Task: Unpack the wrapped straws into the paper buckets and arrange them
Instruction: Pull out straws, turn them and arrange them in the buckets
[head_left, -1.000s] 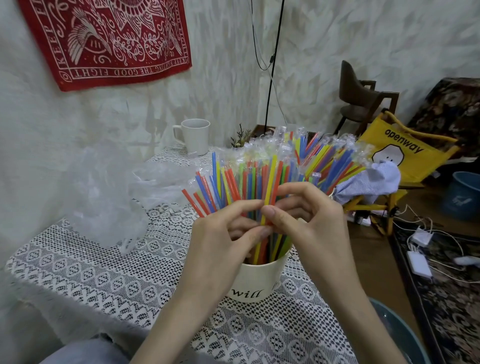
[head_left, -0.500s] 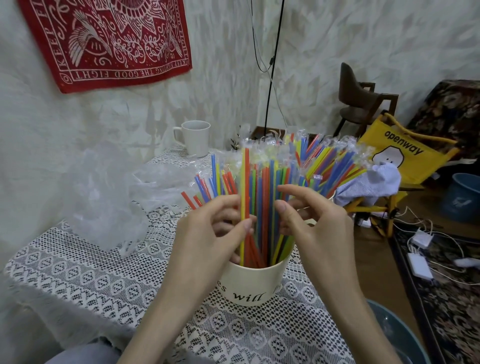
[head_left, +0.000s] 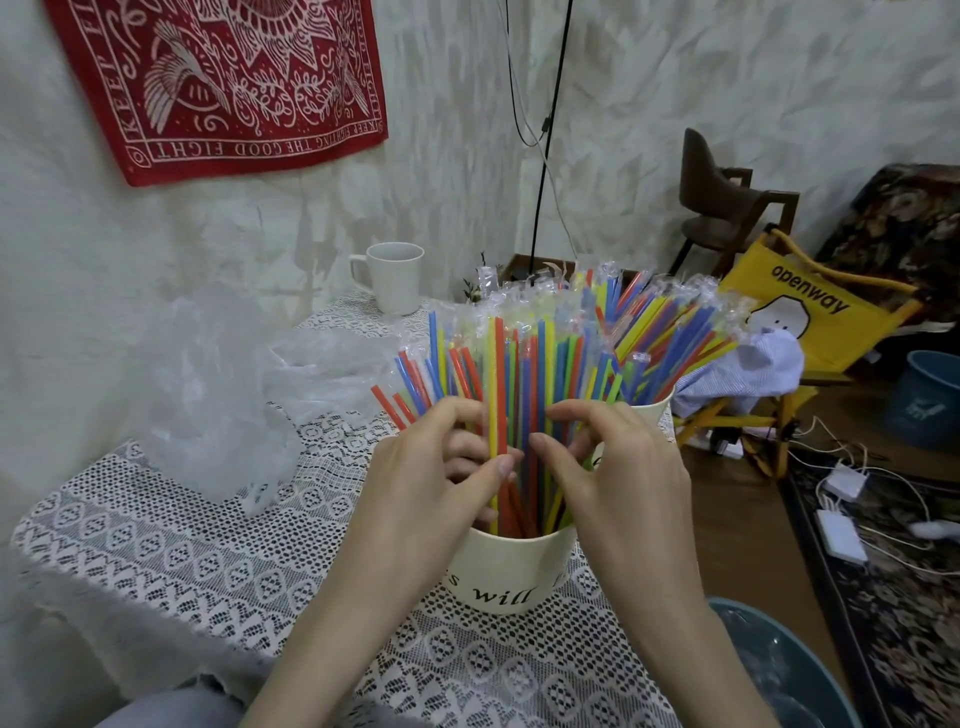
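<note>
Near paper bucket (head_left: 511, 569), worktop centre: unwrapped straws (head_left: 511, 395) upright, long axes toward 12 o'clock. Left hand (head_left: 436, 483) pinches a yellow-red pair; right hand (head_left: 605, 467), fingers curled among stems, apparently gripping. Wrapped straws (head_left: 660, 317) at 1 o'clock.

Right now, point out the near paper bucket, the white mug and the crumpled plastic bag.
near paper bucket (head_left: 511, 574), head view, front wall.
white mug (head_left: 396, 283), head view, side wall.
crumpled plastic bag (head_left: 218, 395), head view, middle.
</note>
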